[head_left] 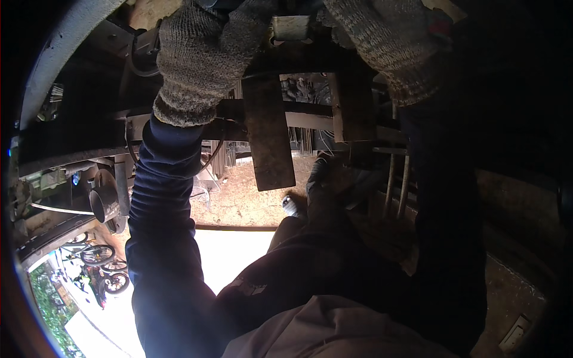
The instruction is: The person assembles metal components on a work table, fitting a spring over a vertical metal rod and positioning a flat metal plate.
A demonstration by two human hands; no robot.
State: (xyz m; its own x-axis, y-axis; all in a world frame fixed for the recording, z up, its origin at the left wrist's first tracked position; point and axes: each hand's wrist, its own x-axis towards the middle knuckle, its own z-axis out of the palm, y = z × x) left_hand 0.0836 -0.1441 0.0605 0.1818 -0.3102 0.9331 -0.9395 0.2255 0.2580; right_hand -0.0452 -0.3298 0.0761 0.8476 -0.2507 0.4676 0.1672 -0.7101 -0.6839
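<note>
Both my arms reach up to the top edge of the head view in dark blue sleeves. My left hand (200, 56), in a grey-brown knitted glove, is by a dark metal assembly; its fingers run out of the picture. My right hand (388, 51), in the same kind of glove, is on the assembly's other side, its fingers lost in shadow and past the edge. Between the hands sits a small pale metal block (290, 28). Below it hang two flat, dark plates, a longer one (268, 134) and a shorter one (353, 110). What either hand grips is hidden.
A dark crossbeam (310, 119) runs behind the plates. Left of my arm are a metal cylinder (104, 200) and a curved pale bar (39, 74). Thin rods (389, 185) stand at right. My legs are over a brown floor (245, 197); motorbikes (98, 268) stand outside at lower left.
</note>
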